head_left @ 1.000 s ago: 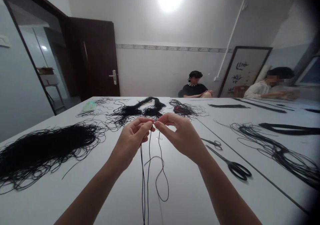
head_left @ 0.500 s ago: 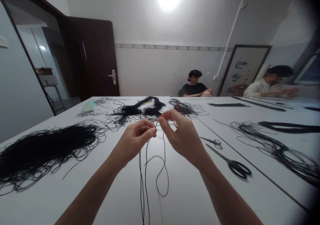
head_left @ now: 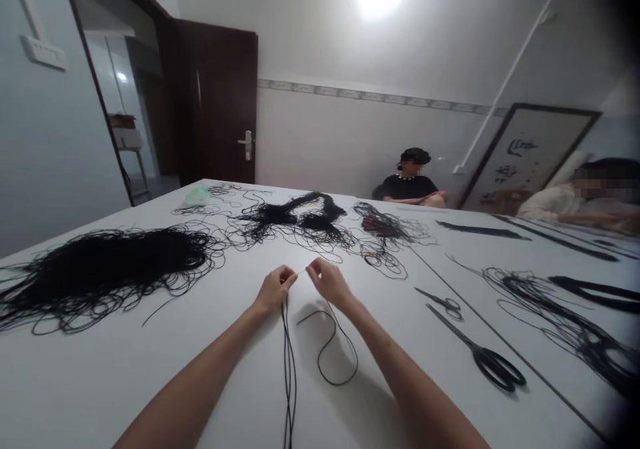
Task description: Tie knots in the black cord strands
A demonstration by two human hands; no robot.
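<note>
- My left hand (head_left: 273,288) pinches several black cords (head_left: 286,342) that hang down over the white table (head_left: 75,389).
- My right hand (head_left: 327,281), just beside it, pinches a single cord (head_left: 338,384) that curls below.
- A thin pale strand (head_left: 301,272) spans the gap between my fingertips.
- Small scissors (head_left: 443,300) and large scissors (head_left: 483,352) lie to my right; a tangled black bundle (head_left: 120,259) lies left.
- Beyond the table sits a person in black (head_left: 410,188).
</note>
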